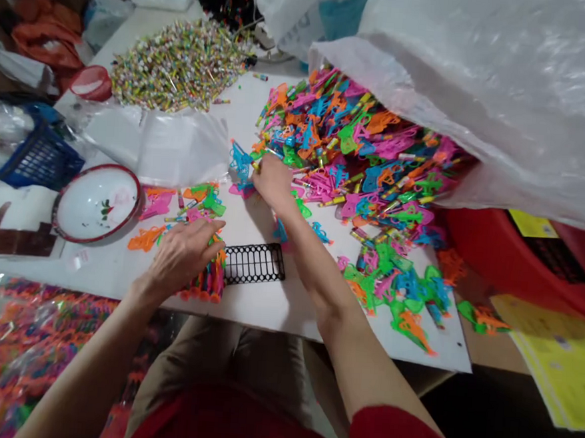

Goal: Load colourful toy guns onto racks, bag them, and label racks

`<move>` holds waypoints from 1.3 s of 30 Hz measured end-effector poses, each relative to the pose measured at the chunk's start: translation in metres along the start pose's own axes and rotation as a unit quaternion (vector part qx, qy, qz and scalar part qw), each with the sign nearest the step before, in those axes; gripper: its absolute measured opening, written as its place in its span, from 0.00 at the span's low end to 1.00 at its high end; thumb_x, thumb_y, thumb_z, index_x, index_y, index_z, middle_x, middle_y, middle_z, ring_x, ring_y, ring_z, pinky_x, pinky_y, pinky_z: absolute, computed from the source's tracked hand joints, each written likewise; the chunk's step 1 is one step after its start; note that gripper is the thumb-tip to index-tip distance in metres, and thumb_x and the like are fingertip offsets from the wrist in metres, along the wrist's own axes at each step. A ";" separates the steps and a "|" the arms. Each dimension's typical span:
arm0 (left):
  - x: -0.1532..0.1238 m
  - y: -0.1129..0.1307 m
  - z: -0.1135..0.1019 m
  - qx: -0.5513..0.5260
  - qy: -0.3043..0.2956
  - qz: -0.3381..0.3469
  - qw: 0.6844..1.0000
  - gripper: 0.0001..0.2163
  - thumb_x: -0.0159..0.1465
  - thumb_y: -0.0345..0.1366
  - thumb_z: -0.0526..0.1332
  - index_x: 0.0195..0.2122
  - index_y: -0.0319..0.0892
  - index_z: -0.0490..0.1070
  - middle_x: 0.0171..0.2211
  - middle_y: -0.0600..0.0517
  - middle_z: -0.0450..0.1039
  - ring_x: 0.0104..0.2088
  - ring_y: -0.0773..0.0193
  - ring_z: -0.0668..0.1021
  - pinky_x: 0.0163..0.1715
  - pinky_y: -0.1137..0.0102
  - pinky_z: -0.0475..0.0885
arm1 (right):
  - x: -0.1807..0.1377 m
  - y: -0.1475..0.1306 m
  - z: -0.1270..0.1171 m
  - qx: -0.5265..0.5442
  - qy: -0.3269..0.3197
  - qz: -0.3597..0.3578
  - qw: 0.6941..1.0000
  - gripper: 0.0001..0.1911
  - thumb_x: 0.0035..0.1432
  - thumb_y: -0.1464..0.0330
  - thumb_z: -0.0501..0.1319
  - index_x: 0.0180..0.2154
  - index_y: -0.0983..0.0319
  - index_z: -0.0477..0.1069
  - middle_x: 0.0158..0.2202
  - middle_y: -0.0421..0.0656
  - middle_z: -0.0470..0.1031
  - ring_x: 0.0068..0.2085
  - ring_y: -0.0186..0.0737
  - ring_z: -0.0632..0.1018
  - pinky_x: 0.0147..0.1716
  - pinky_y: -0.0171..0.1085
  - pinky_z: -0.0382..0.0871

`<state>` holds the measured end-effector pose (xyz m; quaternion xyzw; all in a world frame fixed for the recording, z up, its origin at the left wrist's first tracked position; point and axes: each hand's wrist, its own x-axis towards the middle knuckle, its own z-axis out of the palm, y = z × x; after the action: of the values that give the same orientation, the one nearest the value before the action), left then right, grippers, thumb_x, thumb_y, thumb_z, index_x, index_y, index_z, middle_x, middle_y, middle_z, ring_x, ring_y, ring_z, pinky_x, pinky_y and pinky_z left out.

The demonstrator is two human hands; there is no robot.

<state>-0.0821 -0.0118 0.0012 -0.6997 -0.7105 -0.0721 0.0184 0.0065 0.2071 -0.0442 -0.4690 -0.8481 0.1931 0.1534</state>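
Note:
My left hand lies palm down over a row of colourful toy guns, fingers stretched across them and slightly bent. These guns sit at the left end of a black wire-like basket, with their orange tips toward me. Farther forward, my right hand is closed at the left edge of a big heap of plastic toy guns. A blue toy gun sticks out from its fingertips; the exact grip is partly hidden. More toy guns lie loose beyond and left of my left hand.
A white plastic sack spills the heap from the right. Small printed tubes are piled at the back. Clear bags, an enamel bowl and a blue basket stand left. A red tub is at right.

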 end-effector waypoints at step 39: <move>0.001 0.013 -0.014 -0.047 -0.051 -0.043 0.997 0.19 0.69 0.45 0.50 0.57 0.42 0.66 0.52 0.45 0.71 0.52 0.53 0.74 0.50 0.61 0.68 | -0.225 -0.034 0.015 -0.023 -0.224 -0.104 0.969 0.13 0.64 0.78 0.48 0.45 0.65 0.66 0.44 0.51 0.70 0.43 0.45 0.74 0.37 0.38 0.72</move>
<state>-0.0702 -0.0125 0.0160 -0.6716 -0.7357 -0.0699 -0.0540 0.0901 -0.0049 -0.0588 -0.3263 -0.9092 0.2567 -0.0315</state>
